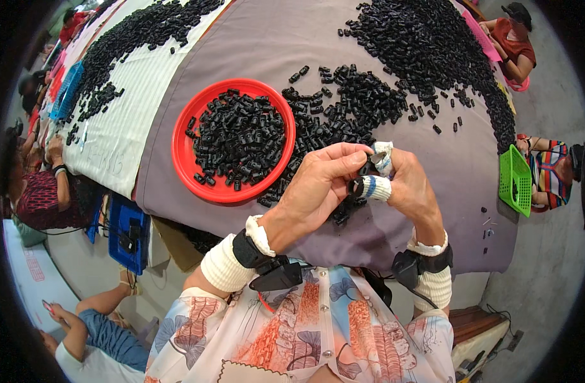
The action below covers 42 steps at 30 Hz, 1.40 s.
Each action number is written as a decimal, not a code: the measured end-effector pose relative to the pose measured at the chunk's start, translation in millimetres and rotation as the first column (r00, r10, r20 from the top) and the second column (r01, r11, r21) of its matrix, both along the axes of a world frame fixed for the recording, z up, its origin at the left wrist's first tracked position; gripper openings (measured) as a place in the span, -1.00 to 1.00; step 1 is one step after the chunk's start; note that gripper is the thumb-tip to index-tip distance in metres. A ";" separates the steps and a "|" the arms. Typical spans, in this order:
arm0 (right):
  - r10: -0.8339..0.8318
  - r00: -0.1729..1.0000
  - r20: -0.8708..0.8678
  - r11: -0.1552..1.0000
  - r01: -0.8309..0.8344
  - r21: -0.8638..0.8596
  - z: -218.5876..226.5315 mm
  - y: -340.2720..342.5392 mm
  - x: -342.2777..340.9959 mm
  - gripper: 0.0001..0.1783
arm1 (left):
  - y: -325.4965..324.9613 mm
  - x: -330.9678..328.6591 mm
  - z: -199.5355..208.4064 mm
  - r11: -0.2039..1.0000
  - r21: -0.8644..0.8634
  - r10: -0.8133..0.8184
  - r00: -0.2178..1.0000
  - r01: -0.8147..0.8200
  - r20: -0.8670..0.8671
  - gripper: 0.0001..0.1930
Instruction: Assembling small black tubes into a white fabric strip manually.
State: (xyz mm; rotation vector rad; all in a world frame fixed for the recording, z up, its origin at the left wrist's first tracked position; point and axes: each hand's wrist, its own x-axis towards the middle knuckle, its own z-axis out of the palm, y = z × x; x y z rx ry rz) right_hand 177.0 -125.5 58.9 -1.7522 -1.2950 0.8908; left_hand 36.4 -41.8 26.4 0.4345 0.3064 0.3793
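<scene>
While both hands meet above the near edge of the grey table cover (433,159), the left hand (318,188) pinches a small black plastic part (357,186) between thumb and forefinger, and the right hand (410,185), with cloth-taped fingertips (375,187), closes on the same part from the other side. For a clean fit, it seems best to keep the part squared between the two pinches and to press straight, not at a slant. Supply lies close: the red dish (184,163) of black parts sits just left of the hands, and a loose pile (350,102) lies directly beyond them. Open cover remains to the right, towards the green basket (514,179) at the table's edge. Neighbouring workers sit well apart on both sides.
</scene>
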 end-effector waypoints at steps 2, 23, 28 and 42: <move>0.000 0.999 0.035 1.000 0.001 -0.022 2.2 0.4 -0.8 -0.60 | -0.5 0.0 1.1 1.000 0.005 0.016 1.000 -0.016 0.005 -0.80; 0.051 0.998 -0.040 0.996 -0.054 -0.071 -5.3 1.6 -1.5 -0.61 | -0.7 -0.2 0.9 0.997 0.056 0.051 0.998 -0.048 -0.046 -0.83; 0.060 0.998 0.027 0.998 -0.059 -0.028 -5.4 2.1 -2.6 -0.63 | -0.7 -0.3 0.6 0.996 0.070 0.057 0.997 -0.053 -0.055 -0.83; 0.025 1.000 -0.004 1.000 -0.025 -0.014 0.9 1.1 -1.5 -0.60 | -1.3 0.1 -0.6 1.000 -0.009 0.025 1.000 -0.025 0.009 -0.81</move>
